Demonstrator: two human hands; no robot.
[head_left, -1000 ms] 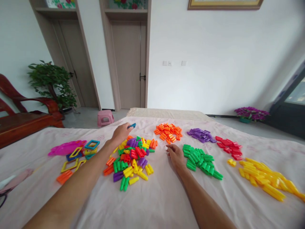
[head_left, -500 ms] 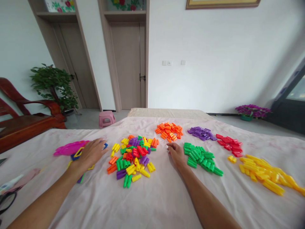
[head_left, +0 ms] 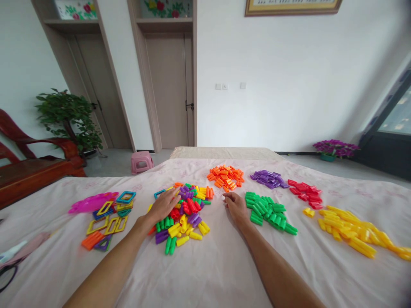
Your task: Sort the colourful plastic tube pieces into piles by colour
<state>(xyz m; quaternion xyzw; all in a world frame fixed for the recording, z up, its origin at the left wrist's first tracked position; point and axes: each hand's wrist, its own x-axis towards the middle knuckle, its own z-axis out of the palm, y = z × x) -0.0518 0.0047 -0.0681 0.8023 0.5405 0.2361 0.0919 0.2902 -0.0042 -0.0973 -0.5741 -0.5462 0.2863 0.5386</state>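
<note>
My left hand [head_left: 164, 205] reaches palm down over the left side of a mixed pile of small plastic tube pieces [head_left: 188, 207]. Its fingers are stretched out and loosely apart; the pieces beneath are hidden. Just beyond it shows part of a blue frame [head_left: 159, 193]; whether they touch I cannot tell. My right hand [head_left: 236, 205] rests on the cloth between the mixed pile and the green tube pieces [head_left: 266, 210]. Its fingers are curled in, with nothing visible in them. Behind it lie orange tube pieces [head_left: 225, 177].
Purple [head_left: 269, 179], red [head_left: 306, 193] and yellow pieces [head_left: 348, 229] lie in separate groups on the right. To the left are frame shapes [head_left: 111, 222], two orange pieces [head_left: 92, 240] and a pink plastic item [head_left: 93, 203]. Glasses [head_left: 8, 276] sit at the near left.
My left hand has moved right from above the frame shapes to the mixed pile, and a blue frame now lies farther right. My right hand stays put. The view has shifted slightly.
</note>
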